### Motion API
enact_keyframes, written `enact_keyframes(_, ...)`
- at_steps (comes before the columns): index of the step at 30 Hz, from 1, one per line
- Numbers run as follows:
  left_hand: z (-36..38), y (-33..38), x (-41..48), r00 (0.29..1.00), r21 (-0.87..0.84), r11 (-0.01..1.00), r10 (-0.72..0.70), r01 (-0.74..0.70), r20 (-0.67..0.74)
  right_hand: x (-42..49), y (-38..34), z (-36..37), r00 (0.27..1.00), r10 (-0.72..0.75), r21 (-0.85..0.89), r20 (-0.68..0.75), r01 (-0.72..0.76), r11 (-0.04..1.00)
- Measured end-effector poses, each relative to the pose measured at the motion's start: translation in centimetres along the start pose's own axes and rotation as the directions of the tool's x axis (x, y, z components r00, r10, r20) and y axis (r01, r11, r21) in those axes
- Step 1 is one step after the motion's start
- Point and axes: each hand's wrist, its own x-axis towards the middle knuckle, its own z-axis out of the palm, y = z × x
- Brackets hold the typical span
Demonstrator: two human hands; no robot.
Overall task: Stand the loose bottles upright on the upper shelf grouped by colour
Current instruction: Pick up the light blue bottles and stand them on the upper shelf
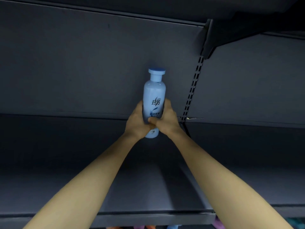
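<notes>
Holding a light blue bottle (154,103) with both hands, arms stretched out in front of me. My left hand (137,123) wraps the lower left side of it and my right hand (165,119) grips the lower right, thumb laid across the front near the bottom of the label, so both are clamped on it pretty snugly. It's upright, blue cap (156,71) on top, dark characters printed on the front, and the base pokes out just under my hands. Can't tell if the base is actually touching the shelf (66,162) or sitting a hair above it, the shadow makes it hard to read. It's toward the back of the dark grey shelf, close to the back panel (82,63), a bit left of the slotted upright strip (193,86) and the bracket (212,40) higher up to the right. Down past the shelf's front lip, a few coloured bottle tops (172,226) peek out from the level below, too cut off to say much about them.
</notes>
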Motion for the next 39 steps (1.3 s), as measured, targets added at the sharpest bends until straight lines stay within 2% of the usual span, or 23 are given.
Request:
enact_keyframes(7,0.2,-0.3,0.7,1.000,0.087,0.996,-0.005,0.002,0.028,0.6,0.2,0.0,1.000,0.011,-0.007,-0.005,-0.012,1.000)
enact_keyframes(27,0.4,-0.8,1.8,0.996,0.134,0.991,0.008,-0.021,0.093,0.6,0.9,0.9,0.995,0.011,-0.059,-0.103,-0.017,0.998)
enact_keyframes(33,-0.6,-0.6,1.1,0.982,0.157,0.987,-0.013,-0.017,0.187,-0.7,1.6,0.7,0.996,0.019,-0.278,-0.083,-0.041,0.960)
enact_keyframes(39,-2.2,-0.6,-1.5,0.967,0.443,0.896,-0.082,-0.034,0.240,-3.2,2.4,0.2,0.976,0.217,-0.585,0.025,-0.162,0.795)
